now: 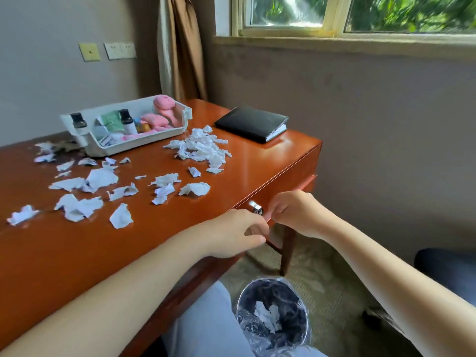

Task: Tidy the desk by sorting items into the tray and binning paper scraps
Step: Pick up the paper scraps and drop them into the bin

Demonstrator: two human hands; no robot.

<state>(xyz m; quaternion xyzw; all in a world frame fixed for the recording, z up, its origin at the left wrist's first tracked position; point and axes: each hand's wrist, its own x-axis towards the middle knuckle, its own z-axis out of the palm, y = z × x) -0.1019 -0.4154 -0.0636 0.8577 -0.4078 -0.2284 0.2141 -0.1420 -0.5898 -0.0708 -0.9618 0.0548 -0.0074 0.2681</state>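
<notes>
The wooden surface (64, 253) carries torn paper scraps (201, 148) scattered beyond the left grip (239, 235), a white tray (180, 130) farther off, and a black notebook (251, 123) beyond the right grip (293, 212).

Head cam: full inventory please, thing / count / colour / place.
Wooden desk: one, reddish-brown, fills left.
White plastic tray: one, back of desk; holds two dark-capped bottles, pink items, green packet.
Torn paper scraps: many, white, piled beside tray and scattered across desk.
Black notebook: one, desk's far right corner.
Metal drawer knob: one, silver, desk front.
Bag-lined round bin: one, dark, on floor; few scraps inside.
Left hand: at desk edge, fingers curled.
Right hand: beside knob, fingertips pinched; contents unclear.
</notes>
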